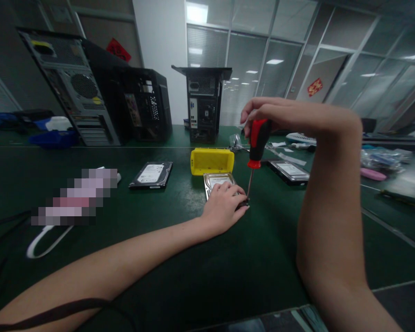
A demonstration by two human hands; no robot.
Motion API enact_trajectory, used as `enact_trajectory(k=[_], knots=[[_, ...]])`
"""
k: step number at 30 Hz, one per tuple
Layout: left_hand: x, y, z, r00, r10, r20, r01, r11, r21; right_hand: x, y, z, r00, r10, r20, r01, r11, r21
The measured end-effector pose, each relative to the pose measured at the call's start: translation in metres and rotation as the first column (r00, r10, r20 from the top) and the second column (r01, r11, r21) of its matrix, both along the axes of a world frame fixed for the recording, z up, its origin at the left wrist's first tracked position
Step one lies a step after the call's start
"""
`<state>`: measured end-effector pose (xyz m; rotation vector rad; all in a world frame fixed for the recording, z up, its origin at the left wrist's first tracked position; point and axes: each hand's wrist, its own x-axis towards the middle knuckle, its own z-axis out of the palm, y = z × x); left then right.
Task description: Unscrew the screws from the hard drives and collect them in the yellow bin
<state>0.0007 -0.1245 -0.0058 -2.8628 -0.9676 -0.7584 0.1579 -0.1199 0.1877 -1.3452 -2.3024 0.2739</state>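
My right hand [263, 113] is wrapped over the top of a red and black screwdriver [259, 140], which stands nearly upright with its shaft pointing down. The screwdriver's tip meets the near right corner of a silver hard drive [212, 180] lying on the green table. Across that drive lies my left hand [224, 205], fingers bent over its top and the thumb at the near right edge, pressing it to the table. Much of the drive is hidden under this hand, and the screw at the tip is too small to make out. Just behind the drive is a yellow plastic bin [212, 161].
Other hard drives lie left [152, 175] and right [290, 171]. Computer cases [205, 103] stand along the back. A blurred-out item with a white strap [48, 242] is at left. Plastic bags [383, 159] and a pink object [372, 174] are at right. A dark cable [72, 304] crosses the lower left.
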Motion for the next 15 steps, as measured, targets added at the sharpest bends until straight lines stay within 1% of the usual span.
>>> enact_trajectory(k=[4,8,11,15], knots=[[-0.0007,-0.0003,0.0009,1.0,0.0,-0.011,0.0,1.0,-0.009,-0.0009,-0.0028,-0.0008,0.997,-0.002,-0.072,-0.004,0.996,-0.09],[-0.0006,0.0001,0.0008,1.0,0.0,-0.016,0.0,1.0,-0.004,-0.0007,-0.0029,-0.0015,0.996,-0.029,-0.086,0.02,0.994,-0.106],[-0.0003,0.0004,0.0002,1.0,-0.004,-0.005,0.004,1.0,-0.007,0.0008,-0.0014,-0.0011,0.998,-0.041,-0.052,0.036,0.995,-0.088],[-0.0002,0.0005,-0.0003,1.0,-0.005,-0.001,0.005,1.0,-0.007,0.0024,-0.0019,0.0006,0.999,-0.014,0.051,0.016,0.999,-0.036]])
